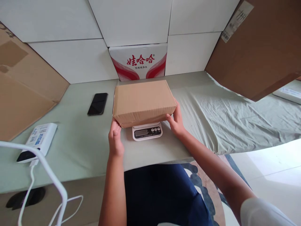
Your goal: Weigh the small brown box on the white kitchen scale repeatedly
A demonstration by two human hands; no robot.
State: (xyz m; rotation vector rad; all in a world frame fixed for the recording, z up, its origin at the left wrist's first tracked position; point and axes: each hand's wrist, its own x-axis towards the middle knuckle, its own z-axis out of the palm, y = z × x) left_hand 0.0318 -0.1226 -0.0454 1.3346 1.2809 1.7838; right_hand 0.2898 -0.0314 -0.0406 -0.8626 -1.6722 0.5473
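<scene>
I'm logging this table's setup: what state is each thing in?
Cardboard box: top closed, held between both hands
Left hand: holding the box's near left corner
Right hand: holding its near right corner
Scale: partly hidden, reading not legible
Phone: lying flat, screen dark
White device: white cable plugged in
Red-and-white carton: standing upright

the phone lies left of the carton, the scale partly beneath it
</scene>
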